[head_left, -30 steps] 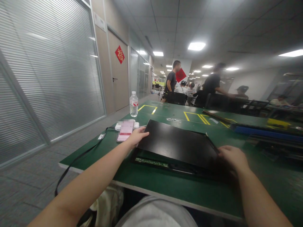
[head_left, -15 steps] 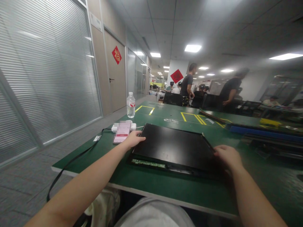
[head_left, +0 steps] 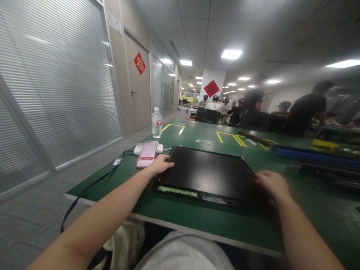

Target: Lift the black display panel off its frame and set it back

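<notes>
A black flat display panel (head_left: 209, 170) lies in front of me on the green table (head_left: 180, 221). Along its near edge shows a narrow green circuit board (head_left: 177, 191) beside a dark strip. My left hand (head_left: 162, 165) grips the panel's left edge, thumb on top and the other fingers mostly hidden. At the right edge my right hand (head_left: 272, 183) is closed on the panel, its fingertips partly out of sight beneath or behind the rim.
Left of the panel lie a phone (head_left: 146, 155) with a pink screen and a white power strip (head_left: 159, 148) with a black cable (head_left: 92, 183). A water bottle (head_left: 156, 123) stands behind them. Long blue and black parts (head_left: 312, 155) lie at the right. Several people are in the background.
Both hands stay on the panel's edges, and the panel has hardly moved. In the background two standing people have moved to the right. The view has shifted slightly.
</notes>
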Demonstrator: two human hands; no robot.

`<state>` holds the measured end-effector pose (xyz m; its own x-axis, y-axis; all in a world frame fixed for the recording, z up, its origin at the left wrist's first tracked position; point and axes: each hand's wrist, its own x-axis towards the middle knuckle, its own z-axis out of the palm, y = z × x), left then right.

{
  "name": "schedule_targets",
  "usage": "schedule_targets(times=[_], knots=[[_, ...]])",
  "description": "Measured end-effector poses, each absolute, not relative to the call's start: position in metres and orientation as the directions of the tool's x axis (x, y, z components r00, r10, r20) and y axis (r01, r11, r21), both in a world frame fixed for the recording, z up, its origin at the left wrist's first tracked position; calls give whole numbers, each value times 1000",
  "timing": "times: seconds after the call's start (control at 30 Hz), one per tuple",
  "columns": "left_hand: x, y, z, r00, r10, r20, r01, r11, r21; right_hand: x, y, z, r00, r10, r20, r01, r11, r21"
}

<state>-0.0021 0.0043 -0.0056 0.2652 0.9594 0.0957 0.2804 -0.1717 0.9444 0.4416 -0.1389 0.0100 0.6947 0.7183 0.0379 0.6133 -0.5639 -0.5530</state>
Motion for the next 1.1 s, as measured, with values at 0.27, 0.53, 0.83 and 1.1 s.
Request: schedule_targets(times=[0.27, 0.53, 0.83, 1.1], knots=[[-3, 8, -8, 296, 944, 144, 372, -253, 893, 443, -139, 9, 687, 724, 62, 627, -547, -555], [-4, 14, -11, 286, 937, 201, 422, -311, 852, 442, -139, 11, 691, 720, 70, 637, -559, -532], [-6, 20, -6, 383, 914, 134, 549, -342, 763, 443, -138, 8, 699, 711, 80, 625, -553, -551], [-8, 22, -6, 409, 890, 200, 616, -431, 659, 445, -137, 7, 697, 714, 72, 624, -553, -552]])
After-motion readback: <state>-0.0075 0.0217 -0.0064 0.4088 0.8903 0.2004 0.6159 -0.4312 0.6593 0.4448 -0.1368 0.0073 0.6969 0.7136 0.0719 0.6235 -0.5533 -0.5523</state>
